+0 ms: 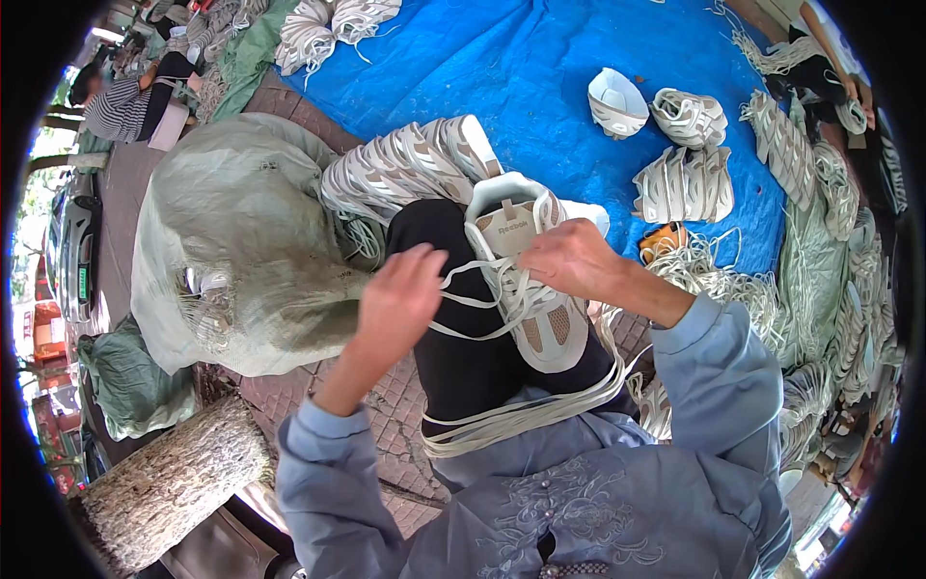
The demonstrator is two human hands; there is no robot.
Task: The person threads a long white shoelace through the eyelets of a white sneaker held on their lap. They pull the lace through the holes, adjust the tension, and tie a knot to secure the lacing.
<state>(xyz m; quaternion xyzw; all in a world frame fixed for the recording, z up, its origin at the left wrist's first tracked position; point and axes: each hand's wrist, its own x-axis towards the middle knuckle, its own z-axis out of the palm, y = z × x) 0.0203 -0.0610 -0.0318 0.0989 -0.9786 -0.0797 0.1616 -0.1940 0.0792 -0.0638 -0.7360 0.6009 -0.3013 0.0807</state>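
Note:
A white and beige shoe upper [557,333] lies across my dark-trousered lap, toe toward me. Pale shoelace [482,335] is threaded through part of its eyelets, and a loose loop hangs out to the left. My right hand [576,259] is closed in a pinch on the lace at the upper's right eyelet row, beside the tongue. Off the upper's left side, my left hand [398,292] is raised, slightly blurred, its fingers curled around the lace that runs from the eyelets. Its fingertips are partly hidden. A bundle of long laces [526,417] lies over my thighs.
Stacked shoe uppers [410,159] lean by a big pale sack [241,251] at left. More uppers [683,183] lie on a blue tarp [540,87]. Loose laces [738,294] pile at right. A log [178,487] lies lower left. Other people sit at both far sides.

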